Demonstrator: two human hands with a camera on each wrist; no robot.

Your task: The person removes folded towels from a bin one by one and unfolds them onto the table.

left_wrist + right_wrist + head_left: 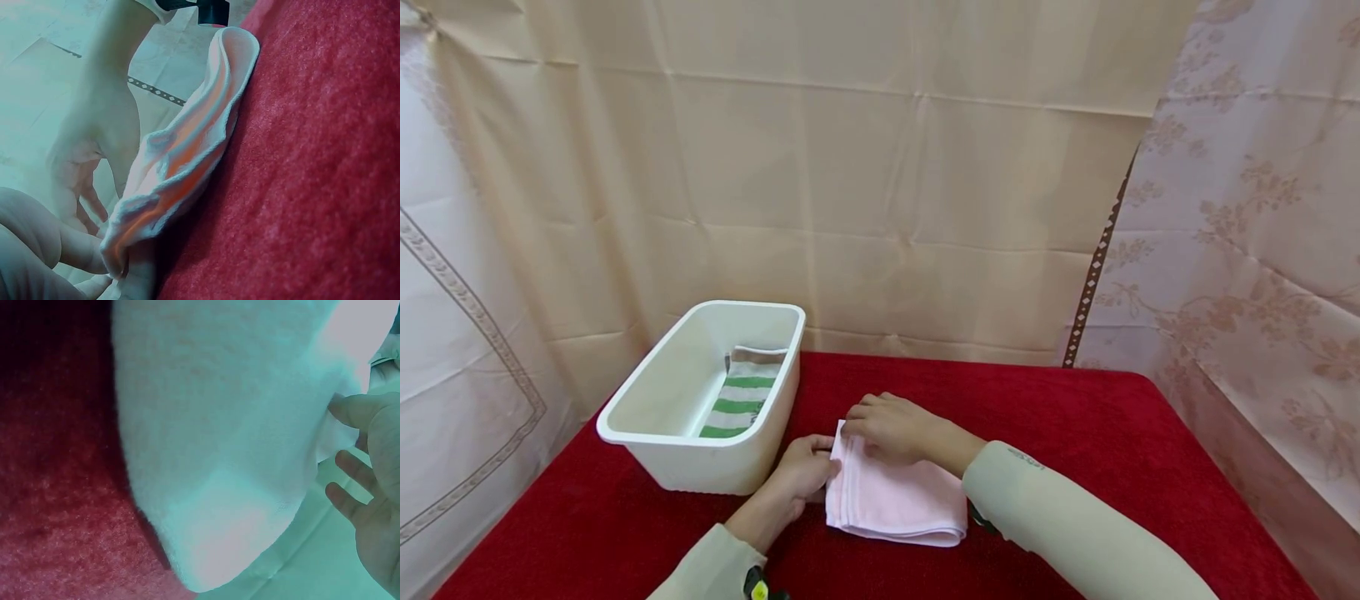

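Note:
A folded pink towel (pixel 910 502) lies on the red cloth, its layered edges stacked along the left and front sides. My left hand (pixel 801 471) grips its left edge, thumb on top and fingers beneath. In the left wrist view the wavy layers of the towel (pixel 181 169) rise from that grip. At the far left corner, my right hand (pixel 889 427) reaches over the towel. The right wrist view has its thumb on the towel's surface and a finger behind the edge, pinching it, while the other fingers of the right hand (pixel 381 481) are spread apart.
Left of the towel stands a white plastic basin (pixel 700 462), close beside my left hand. Inside it lies a green-and-white striped cloth (pixel 741 400). A red cloth (pixel 1075 467) covers the table, and a beige curtain (pixel 880 183) hangs behind it.

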